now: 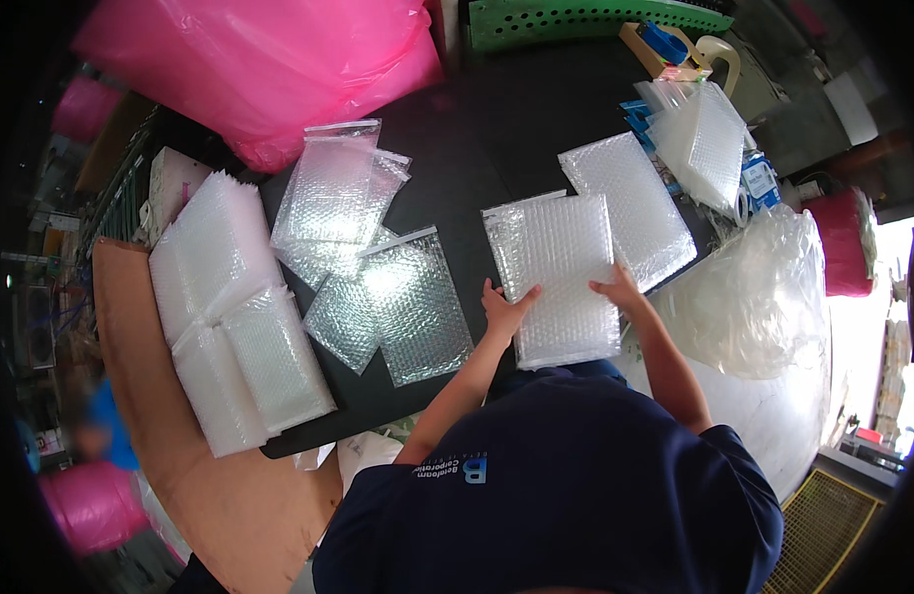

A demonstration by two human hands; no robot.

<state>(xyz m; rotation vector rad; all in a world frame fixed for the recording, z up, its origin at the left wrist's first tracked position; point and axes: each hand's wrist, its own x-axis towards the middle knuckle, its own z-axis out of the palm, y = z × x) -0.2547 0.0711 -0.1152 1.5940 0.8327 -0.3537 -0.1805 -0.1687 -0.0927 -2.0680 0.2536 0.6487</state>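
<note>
A stack of clear bubble-wrap pouches [561,267] lies at the front edge of the black table, close to my body. At its left edge is my left hand [508,311], thumb over the top sheet and fingers along the side. My right hand [625,291] grips the opposite edge, thumb on top; its other fingers are partly hidden. Another pile of bubble-wrap pouches [635,208] lies just beyond, to the right. Several loose pouches [417,317] overlap left of my hands, and more pouches [333,188] fan out behind them.
Thick bundles of bubble-wrap pouches [214,267] sit at the table's left end. A large pink plastic bundle [269,69] stands behind. At the back right are another pouch stack [704,144] and a cardboard box [655,54]. A clear plastic bag [759,297] bulges at the right.
</note>
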